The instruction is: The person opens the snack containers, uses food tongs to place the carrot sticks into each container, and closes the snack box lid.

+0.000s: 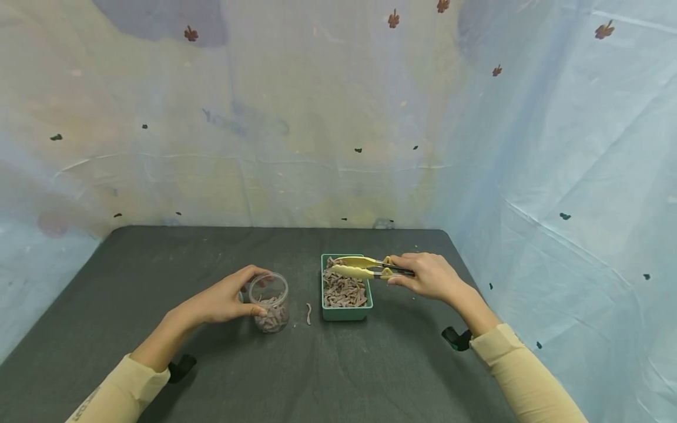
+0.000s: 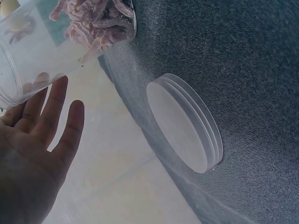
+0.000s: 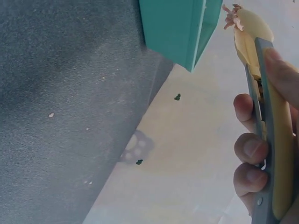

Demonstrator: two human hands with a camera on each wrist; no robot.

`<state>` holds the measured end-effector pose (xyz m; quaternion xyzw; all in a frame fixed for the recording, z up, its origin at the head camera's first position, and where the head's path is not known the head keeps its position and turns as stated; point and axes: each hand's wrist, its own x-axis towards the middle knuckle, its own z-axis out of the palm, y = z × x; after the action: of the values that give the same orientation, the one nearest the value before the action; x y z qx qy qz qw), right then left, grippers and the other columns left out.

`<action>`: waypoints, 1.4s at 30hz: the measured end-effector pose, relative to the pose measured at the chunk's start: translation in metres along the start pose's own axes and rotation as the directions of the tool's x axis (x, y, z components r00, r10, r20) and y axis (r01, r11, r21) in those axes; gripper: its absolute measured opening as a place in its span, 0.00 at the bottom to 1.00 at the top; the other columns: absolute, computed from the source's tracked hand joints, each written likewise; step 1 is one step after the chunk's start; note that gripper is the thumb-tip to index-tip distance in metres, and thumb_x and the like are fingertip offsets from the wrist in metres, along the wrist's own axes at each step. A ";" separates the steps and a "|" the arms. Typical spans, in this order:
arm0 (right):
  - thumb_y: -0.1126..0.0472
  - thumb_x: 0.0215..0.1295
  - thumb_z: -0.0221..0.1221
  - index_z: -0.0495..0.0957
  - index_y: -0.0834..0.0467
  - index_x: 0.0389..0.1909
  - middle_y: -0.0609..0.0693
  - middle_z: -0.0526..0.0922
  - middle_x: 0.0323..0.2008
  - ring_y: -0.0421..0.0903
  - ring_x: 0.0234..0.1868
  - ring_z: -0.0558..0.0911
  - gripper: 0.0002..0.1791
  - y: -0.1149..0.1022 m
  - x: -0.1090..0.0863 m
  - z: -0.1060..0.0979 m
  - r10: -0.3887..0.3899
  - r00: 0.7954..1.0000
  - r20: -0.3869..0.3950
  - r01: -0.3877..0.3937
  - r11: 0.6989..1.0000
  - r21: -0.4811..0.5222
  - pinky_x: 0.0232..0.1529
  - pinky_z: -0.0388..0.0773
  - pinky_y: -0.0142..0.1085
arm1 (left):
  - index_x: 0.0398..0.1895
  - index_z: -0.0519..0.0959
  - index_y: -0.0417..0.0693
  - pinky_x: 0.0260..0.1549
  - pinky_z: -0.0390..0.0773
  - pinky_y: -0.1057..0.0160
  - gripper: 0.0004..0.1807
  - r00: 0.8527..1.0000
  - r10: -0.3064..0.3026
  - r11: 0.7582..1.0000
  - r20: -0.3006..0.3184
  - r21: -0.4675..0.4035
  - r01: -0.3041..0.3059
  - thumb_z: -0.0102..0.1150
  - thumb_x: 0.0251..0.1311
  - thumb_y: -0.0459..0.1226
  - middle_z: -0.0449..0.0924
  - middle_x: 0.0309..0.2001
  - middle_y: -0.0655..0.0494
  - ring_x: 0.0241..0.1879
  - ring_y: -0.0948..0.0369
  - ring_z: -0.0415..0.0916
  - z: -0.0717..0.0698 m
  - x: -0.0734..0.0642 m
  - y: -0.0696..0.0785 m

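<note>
At eight o'clock in the head view, the left sleeve (image 1: pixel 119 390) carries dark lettering (image 1: pixel 87 404), too small to read. Just beyond, the left hand (image 1: pixel 227 296) holds a clear jar (image 2: pixel 46 58) at seven o'clock, thumb on its near side, fingers loosely bent on the far side. The jar looks light, smooth and perhaps slippery, best held round its wall. Its lid (image 2: pixel 182 123) lies at four o'clock from it in the left wrist view. One loose strip (image 1: pixel 309 314) lies between six and seven. At six stands the green box (image 1: pixel 344 314), heaped with more strips (image 1: pixel 344 292); they look soft, light and bendy, so a gentle hold mid-length should suit. Above the box's far half, the yellow-tipped tongs (image 1: pixel 355 272) are nearly closed on a few strips. The right hand (image 1: pixel 431 276), at four o'clock, grips their handles. Farthest off, the backdrop (image 1: pixel 317 117) bears faint letter-like marks (image 1: pixel 233 124) that I cannot make out.
</note>
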<state>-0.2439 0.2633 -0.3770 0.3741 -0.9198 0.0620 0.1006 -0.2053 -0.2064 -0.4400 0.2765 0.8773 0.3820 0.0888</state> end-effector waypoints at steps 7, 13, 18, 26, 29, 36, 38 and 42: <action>0.47 0.65 0.71 0.83 0.57 0.62 0.46 0.85 0.36 0.33 0.21 0.68 0.29 -0.004 0.001 -0.003 -0.017 0.999 -0.041 0.017 1.000 -0.004 0.22 0.66 0.31 | 0.73 0.65 0.49 0.60 0.74 0.36 0.42 1.000 -0.010 1.000 0.001 0.002 0.010 0.73 0.61 0.53 0.72 0.68 0.46 0.68 0.40 0.69 0.000 0.000 0.000; 0.47 0.65 0.70 0.83 0.57 0.63 0.45 0.83 0.34 0.33 0.21 0.68 0.29 -0.010 0.005 -0.008 -0.039 0.998 -0.057 0.039 0.999 0.001 0.22 0.65 0.31 | 0.74 0.65 0.49 0.58 0.75 0.36 0.43 1.000 -0.019 1.000 0.003 -0.007 0.019 0.73 0.61 0.53 0.71 0.68 0.46 0.68 0.40 0.69 0.000 -0.001 -0.001; 0.46 0.66 0.69 0.83 0.56 0.63 0.45 0.83 0.34 0.33 0.21 0.67 0.29 -0.015 0.011 -0.010 -0.069 0.994 -0.086 0.070 0.998 0.006 0.21 0.64 0.30 | 0.73 0.65 0.49 0.58 0.75 0.38 0.43 1.000 -0.019 1.000 -0.002 -0.002 0.019 0.73 0.61 0.53 0.71 0.68 0.47 0.68 0.42 0.70 -0.001 0.000 -0.002; 0.47 0.66 0.70 0.83 0.54 0.62 0.42 0.81 0.33 0.33 0.21 0.65 0.27 -0.026 0.020 -0.014 -0.095 0.991 -0.095 0.097 0.995 0.021 0.22 0.61 0.30 | 0.73 0.65 0.50 0.58 0.76 0.38 0.43 1.000 -0.019 1.000 -0.001 0.007 0.019 0.74 0.61 0.53 0.72 0.68 0.47 0.67 0.43 0.71 -0.001 0.001 -0.002; 0.47 0.65 0.70 0.83 0.54 0.62 0.42 0.80 0.32 0.32 0.20 0.65 0.27 -0.031 0.024 -0.014 -0.118 0.987 -0.105 0.121 0.992 0.026 0.21 0.61 0.29 | 0.73 0.65 0.49 0.59 0.76 0.38 0.43 1.000 -0.015 1.000 -0.004 0.008 0.015 0.74 0.61 0.53 0.72 0.67 0.48 0.66 0.44 0.71 -0.001 0.001 -0.002; 0.47 0.65 0.70 0.83 0.54 0.62 0.43 0.81 0.33 0.33 0.21 0.66 0.27 -0.040 0.034 -0.012 -0.168 0.978 -0.127 0.172 0.985 0.025 0.21 0.62 0.29 | 0.73 0.65 0.49 0.59 0.76 0.39 0.42 1.000 -0.001 1.000 -0.003 0.001 0.001 0.73 0.61 0.53 0.72 0.68 0.47 0.67 0.44 0.72 -0.001 0.001 -0.002; 0.47 0.65 0.70 0.83 0.54 0.62 0.43 0.82 0.34 0.33 0.21 0.66 0.27 -0.044 0.037 -0.011 -0.175 0.976 -0.129 0.180 0.983 0.027 0.21 0.61 0.28 | 0.73 0.65 0.49 0.59 0.76 0.39 0.42 1.000 0.002 1.000 -0.002 -0.001 -0.002 0.73 0.61 0.53 0.72 0.68 0.47 0.67 0.44 0.72 -0.001 0.000 -0.002; 0.43 0.68 0.67 0.83 0.54 0.62 0.43 0.82 0.34 0.33 0.21 0.66 0.27 -0.049 0.042 -0.010 -0.199 0.971 -0.133 0.204 0.979 0.026 0.21 0.61 0.28 | 0.73 0.65 0.48 0.59 0.76 0.39 0.42 1.000 0.003 1.000 0.000 0.001 -0.003 0.73 0.61 0.53 0.72 0.68 0.47 0.67 0.43 0.72 -0.001 0.000 -0.002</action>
<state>-0.2371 0.2018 -0.3559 0.4626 -0.8672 0.0938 0.1586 -0.2067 -0.2081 -0.4404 0.2780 0.8770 0.3818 0.0879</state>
